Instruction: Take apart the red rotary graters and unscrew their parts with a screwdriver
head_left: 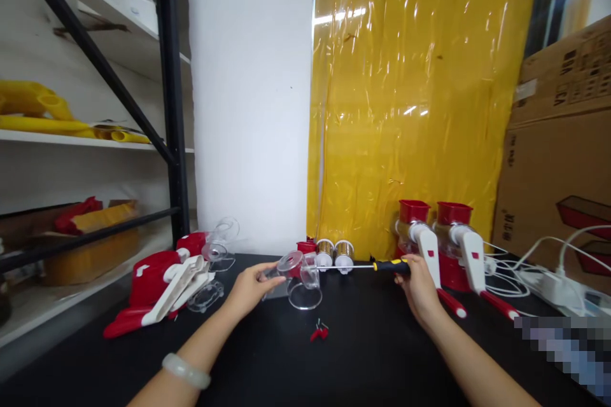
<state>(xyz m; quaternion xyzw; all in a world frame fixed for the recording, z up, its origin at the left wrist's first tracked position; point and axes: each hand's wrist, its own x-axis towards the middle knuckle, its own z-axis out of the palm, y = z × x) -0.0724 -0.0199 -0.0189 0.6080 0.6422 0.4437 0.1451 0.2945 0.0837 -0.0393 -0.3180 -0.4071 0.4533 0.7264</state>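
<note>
My left hand [252, 286] pinches the left side of a clear plastic housing [305, 296], which is held over the black table. In my right hand [414, 286] is a screwdriver [391, 266] with a black and yellow handle. Its shaft points left and its tip meets the right side of the clear housing; the exact contact point is too small to make out. Small red pieces with metal pins [319, 332] lie on the table below the housing. Two ribbed metal drums with white ends [335, 255] stand behind it, beside a red part [306, 246].
Red and white parts [155, 283] and clear pieces [205, 296] lie at the left. Two assembled red and white machines [413, 229] stand at the right, near white cables and a power strip [556, 286]. Cardboard boxes [563, 133] and shelves [95, 140] flank the table.
</note>
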